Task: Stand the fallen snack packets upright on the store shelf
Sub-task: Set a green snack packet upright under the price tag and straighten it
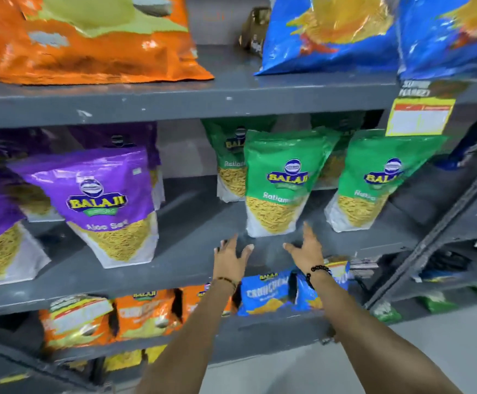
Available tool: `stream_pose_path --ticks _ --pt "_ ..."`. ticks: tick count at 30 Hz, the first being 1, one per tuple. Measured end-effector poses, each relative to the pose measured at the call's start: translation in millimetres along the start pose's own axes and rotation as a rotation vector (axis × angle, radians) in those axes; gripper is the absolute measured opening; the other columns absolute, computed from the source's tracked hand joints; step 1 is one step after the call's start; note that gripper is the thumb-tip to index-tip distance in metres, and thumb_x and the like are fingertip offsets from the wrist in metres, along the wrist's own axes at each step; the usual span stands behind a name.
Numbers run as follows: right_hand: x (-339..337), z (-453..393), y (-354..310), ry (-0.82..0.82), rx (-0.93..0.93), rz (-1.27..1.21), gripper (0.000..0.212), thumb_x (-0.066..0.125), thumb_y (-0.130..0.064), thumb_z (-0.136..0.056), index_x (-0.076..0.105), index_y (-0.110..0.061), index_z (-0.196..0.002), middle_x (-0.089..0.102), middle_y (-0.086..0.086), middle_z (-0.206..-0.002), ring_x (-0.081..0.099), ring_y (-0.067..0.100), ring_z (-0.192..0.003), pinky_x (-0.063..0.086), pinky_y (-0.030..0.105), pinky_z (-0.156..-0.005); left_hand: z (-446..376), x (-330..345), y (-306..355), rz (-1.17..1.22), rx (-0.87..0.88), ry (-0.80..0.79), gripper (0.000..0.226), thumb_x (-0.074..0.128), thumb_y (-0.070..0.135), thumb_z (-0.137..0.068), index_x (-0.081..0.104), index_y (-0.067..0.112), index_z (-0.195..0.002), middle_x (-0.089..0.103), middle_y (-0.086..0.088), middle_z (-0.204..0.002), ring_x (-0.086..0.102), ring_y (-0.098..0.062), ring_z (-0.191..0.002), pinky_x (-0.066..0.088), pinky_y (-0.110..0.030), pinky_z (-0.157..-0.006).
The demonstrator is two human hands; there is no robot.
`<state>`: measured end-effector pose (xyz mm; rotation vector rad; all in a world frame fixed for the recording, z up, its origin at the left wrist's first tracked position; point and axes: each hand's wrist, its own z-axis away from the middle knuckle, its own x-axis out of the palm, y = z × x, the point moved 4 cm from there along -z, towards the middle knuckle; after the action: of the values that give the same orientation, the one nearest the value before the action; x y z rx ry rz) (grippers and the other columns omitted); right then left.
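A green snack packet (pixel 280 180) stands upright on the middle grey shelf (pixel 197 251), just beyond my fingertips. My left hand (pixel 230 258) and my right hand (pixel 305 248) hover open below it, a little apart from its base, holding nothing. Two more green packets stand beside it, one to the right (pixel 373 180) and one behind on the left (pixel 230 166). Purple packets (pixel 103 203) stand upright on the left of the same shelf.
Large orange (pixel 84 41) and blue (pixel 331 32) bags sit on the shelf above. Orange (pixel 143 314) and blue (pixel 265 294) packets fill the shelf below. A yellow price tag (pixel 419 116) hangs at the right. Another rack (pixel 459 251) stands at the far right.
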<state>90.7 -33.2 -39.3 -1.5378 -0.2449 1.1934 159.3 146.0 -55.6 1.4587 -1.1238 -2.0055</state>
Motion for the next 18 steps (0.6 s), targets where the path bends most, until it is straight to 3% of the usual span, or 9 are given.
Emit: stream_pose_path --ticks 3,8,12,18 --pt "-11.3 -22.7 3.6 -0.085 -0.003 -0.164 0.091 0.068 -0.008 -0.08 0.01 -0.018 -0.149 0.023 0.007 -0.156 0.027 0.028 -0.141 0.033 0.044 -0.111 -14.0 10.5 22.8 0.151 -0.083 -0.038 0.071 0.055 0.038 -0.088 0.022 0.014 -0.146 0.03 -0.014 -0.153 0.021 -0.031 -0.143 0.022 -0.046 -0.117" --pt "-14.6 -45.4 -2.1 -0.259 -0.038 -0.24 0.094 0.067 -0.004 -0.08 0.006 -0.022 -0.149 0.018 0.0 -0.157 0.029 0.025 -0.141 0.031 0.044 -0.113 -25.0 8.7 45.5 0.237 -0.169 -0.028 0.077 0.057 0.037 -0.088 0.013 0.018 -0.148 0.028 -0.009 -0.154 0.031 -0.028 -0.139 0.031 -0.039 -0.11" --pt "-13.9 -52.4 1.0 -0.253 -0.049 -0.223 0.081 0.065 -0.009 -0.083 0.016 -0.017 -0.148 0.029 0.005 -0.154 0.037 0.024 -0.136 0.034 0.039 -0.112 -28.7 12.1 50.3 0.256 -0.175 -0.025 0.068 0.056 0.04 -0.087 0.026 0.02 -0.145 0.038 -0.007 -0.15 0.038 -0.026 -0.135 0.035 -0.04 -0.109" --pt "-5.9 -43.3 -4.3 -0.148 -0.065 -0.154 0.072 0.065 -0.008 -0.083 0.027 -0.009 -0.144 0.046 0.016 -0.141 0.047 0.029 -0.127 0.039 0.038 -0.104 -23.2 5.6 40.8 0.22 -0.185 0.148 0.046 0.06 0.031 -0.087 0.05 0.009 -0.126 0.06 -0.016 -0.124 0.054 -0.033 -0.114 0.044 -0.039 -0.095"
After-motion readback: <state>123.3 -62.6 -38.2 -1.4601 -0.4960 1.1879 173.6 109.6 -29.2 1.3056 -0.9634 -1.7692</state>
